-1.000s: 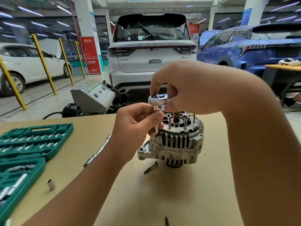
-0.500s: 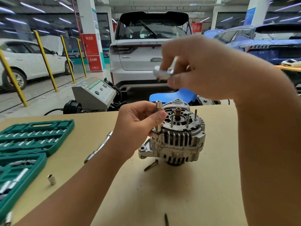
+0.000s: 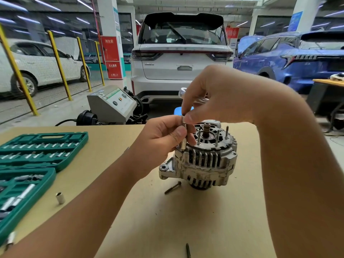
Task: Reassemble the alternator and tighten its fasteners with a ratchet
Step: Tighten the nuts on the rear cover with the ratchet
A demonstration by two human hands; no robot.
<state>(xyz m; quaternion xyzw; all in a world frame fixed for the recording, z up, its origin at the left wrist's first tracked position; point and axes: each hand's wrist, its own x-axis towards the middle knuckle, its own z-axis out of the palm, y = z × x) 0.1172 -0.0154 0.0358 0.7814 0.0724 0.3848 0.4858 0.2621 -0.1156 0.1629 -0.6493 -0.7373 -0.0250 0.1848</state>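
Both hands on it: left hand [image 3: 163, 135] pinches the upright socket [image 3: 183, 140] on the alternator [image 3: 204, 161], right hand [image 3: 210, 94] pinching its top.

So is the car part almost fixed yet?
Partly. The alternator stands on the table in one piece, so its body looks back together. Right now the left hand pinches a long socket standing on its rim, while the right hand touches the socket's top and holds the ratchet. Left: two loose bolts lie on the table, and studs stick up uncovered.
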